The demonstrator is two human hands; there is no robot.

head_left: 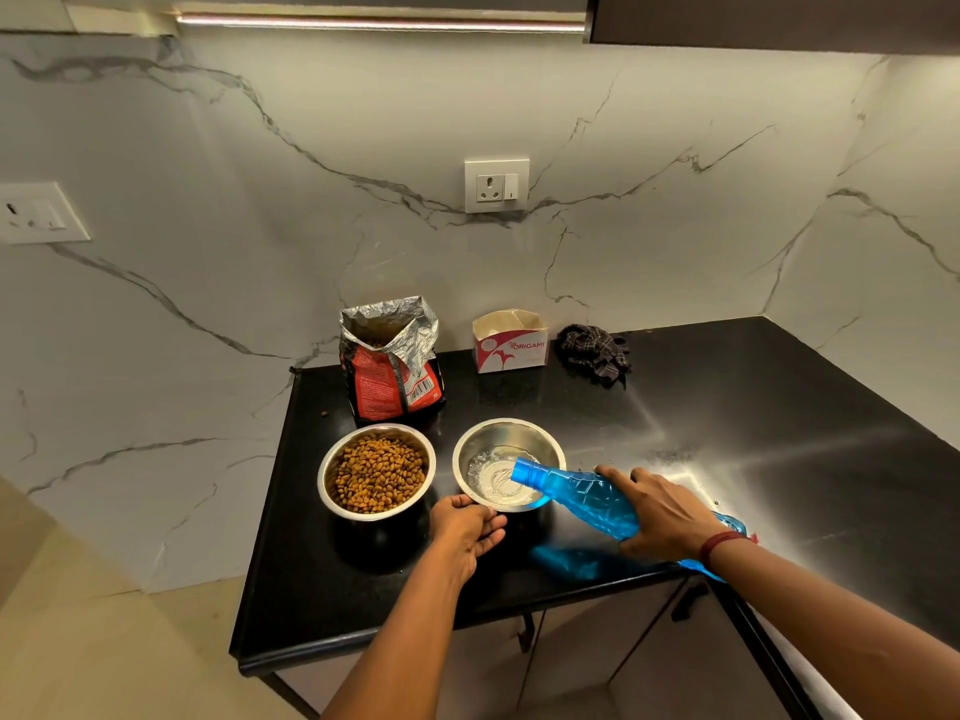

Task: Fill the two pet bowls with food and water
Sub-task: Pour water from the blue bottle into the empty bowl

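Between our two hands sits the water bowl (508,462), and we're pouring. Our right hand (662,514) is wrapped round the blue plastic bottle (579,498), tipped nearly flat with its mouth over the bowl's near rim; our left hand (467,527) is pinched on that rim, steadying it. Only a shallow pool shows at the bottom, so by our reckoning there's plenty left to fill. Just left of the left hand, the kibble bowl (376,472) looks full already.

Now the risks. The bottle looks thin and crinkled; squeeze too hard and it could gush and splash onto the black table (753,407). Its mouth is barely inside the rim, so drifting back toward us would spill water over the edge. Splashes leftward could wet the kibble. Beyond the bowls, the open food bag (389,361) stands close enough to catch spray.
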